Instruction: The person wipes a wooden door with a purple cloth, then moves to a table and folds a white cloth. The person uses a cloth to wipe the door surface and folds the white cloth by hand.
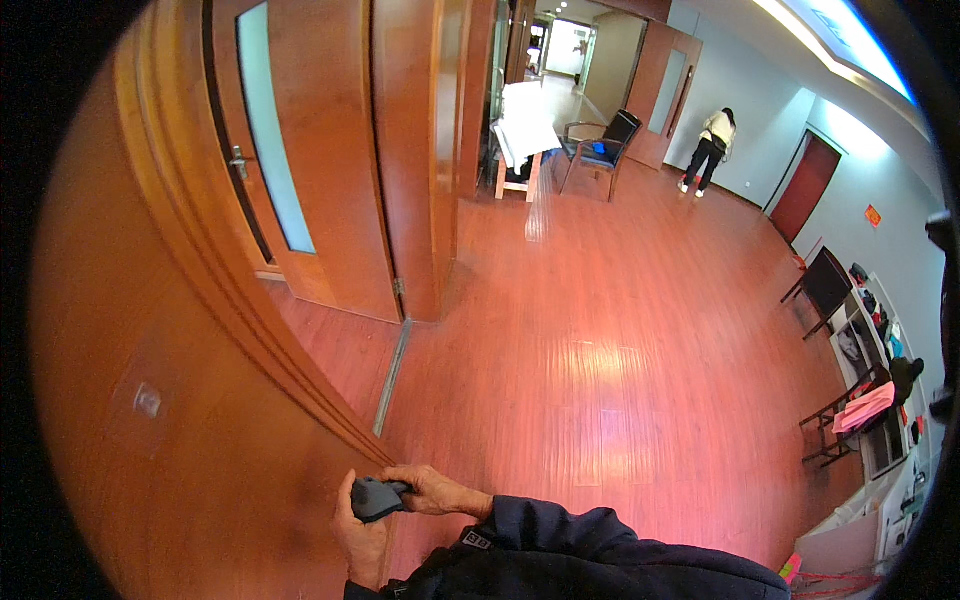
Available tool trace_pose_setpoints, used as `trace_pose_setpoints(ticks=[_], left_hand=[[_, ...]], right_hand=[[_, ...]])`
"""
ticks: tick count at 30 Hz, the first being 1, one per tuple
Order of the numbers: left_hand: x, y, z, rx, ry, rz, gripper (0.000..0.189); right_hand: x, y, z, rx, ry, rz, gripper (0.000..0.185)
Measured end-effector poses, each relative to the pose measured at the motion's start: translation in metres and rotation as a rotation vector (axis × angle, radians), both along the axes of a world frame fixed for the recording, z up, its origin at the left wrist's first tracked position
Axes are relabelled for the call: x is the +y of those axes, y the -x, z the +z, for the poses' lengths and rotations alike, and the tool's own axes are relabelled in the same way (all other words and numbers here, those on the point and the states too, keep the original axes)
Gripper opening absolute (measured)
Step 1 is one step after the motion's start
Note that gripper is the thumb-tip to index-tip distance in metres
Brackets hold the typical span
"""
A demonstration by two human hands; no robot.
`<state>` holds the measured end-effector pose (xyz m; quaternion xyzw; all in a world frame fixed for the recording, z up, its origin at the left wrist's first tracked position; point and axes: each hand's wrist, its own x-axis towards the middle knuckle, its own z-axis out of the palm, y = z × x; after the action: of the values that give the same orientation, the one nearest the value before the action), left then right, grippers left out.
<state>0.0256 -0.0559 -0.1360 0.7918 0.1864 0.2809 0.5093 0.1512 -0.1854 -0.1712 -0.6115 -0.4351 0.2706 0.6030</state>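
Observation:
Close to the brown wood-panelled wall (247,450), a small dark grey object (377,500) is held between both hands; I cannot tell just what it is. My left hand (363,541) grips its near side, with the thumb upright along it. Around the narrower end of the object, the fingers of my right hand (435,489) are closed. Dark sleeves (555,521) cover both arms.
Left stands a wooden door (330,150) with a glass strip, and a metal floor strip (391,379). White sheets (523,124) lie on a wooden stand near a black armchair (611,142). A person (712,150) bends by the far wall. Chairs (825,289) and shelves (862,345) line the right.

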Motion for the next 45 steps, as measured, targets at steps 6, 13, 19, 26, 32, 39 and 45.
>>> trace_pose_setpoints(ticks=[6, 13, 19, 26, 32, 39, 45], left_hand=[[-0.030, -0.054, -0.011, -0.021, 0.063, -0.056, 0.055], [-0.070, -0.113, -0.010, -0.068, -0.111, -0.020, 0.048], [-0.093, -0.149, -0.016, -0.104, -0.032, -0.059, 0.043], [-0.106, -0.183, -0.018, 0.033, -0.037, -0.113, 0.032], [-0.121, -0.233, -0.019, 0.088, -0.186, -0.285, 0.027], [-0.121, -0.297, -0.025, 0.201, -0.142, -0.562, 0.047], [-0.101, -0.373, -0.027, 0.120, -0.035, -0.719, 0.070]], right_hand=[[-0.039, -0.052, -0.005, 0.227, 0.104, -0.065, 0.020], [-0.098, -0.097, -0.004, 0.561, -0.016, -0.161, 0.014], [-0.135, -0.125, -0.008, 0.714, -0.094, -0.274, 0.011], [-0.160, -0.143, -0.009, 0.783, -0.173, -0.409, 0.009], [-0.178, -0.171, -0.025, 0.805, -0.121, -0.571, 0.007], [-0.182, -0.223, -0.036, 0.795, -0.231, -0.551, 0.017], [-0.165, -0.292, -0.031, 0.794, -0.147, -0.555, 0.034]])
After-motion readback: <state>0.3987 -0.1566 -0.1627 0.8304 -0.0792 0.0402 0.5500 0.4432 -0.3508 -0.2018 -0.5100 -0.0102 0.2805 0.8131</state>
